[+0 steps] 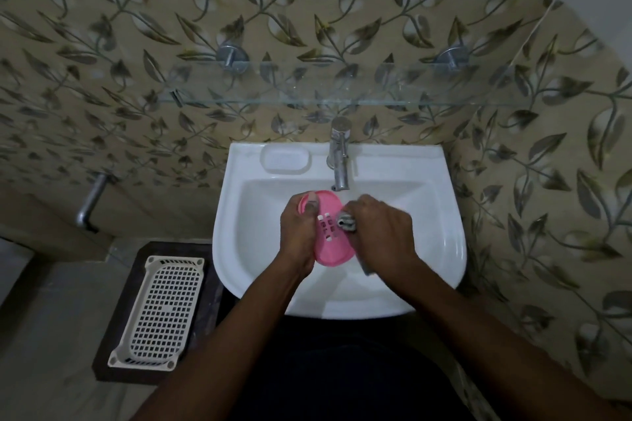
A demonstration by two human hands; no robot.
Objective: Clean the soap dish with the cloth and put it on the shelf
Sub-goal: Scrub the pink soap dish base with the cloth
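Forearms, two, over sink (441, 232). Left hand (297, 232) grips pink soap dish (333, 249), long axis pointing away from me; right hand (379, 232), just beside its right edge, clutches cloth (346, 220), grey I think.

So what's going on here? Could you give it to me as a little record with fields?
place: sink, tap at its back, glass shelf above
left hand: holds the pink soap dish over the basin
right hand: grips the grey cloth against the dish
beside: white basket left of the sink
stage: wiping; dish not yet on the shelf
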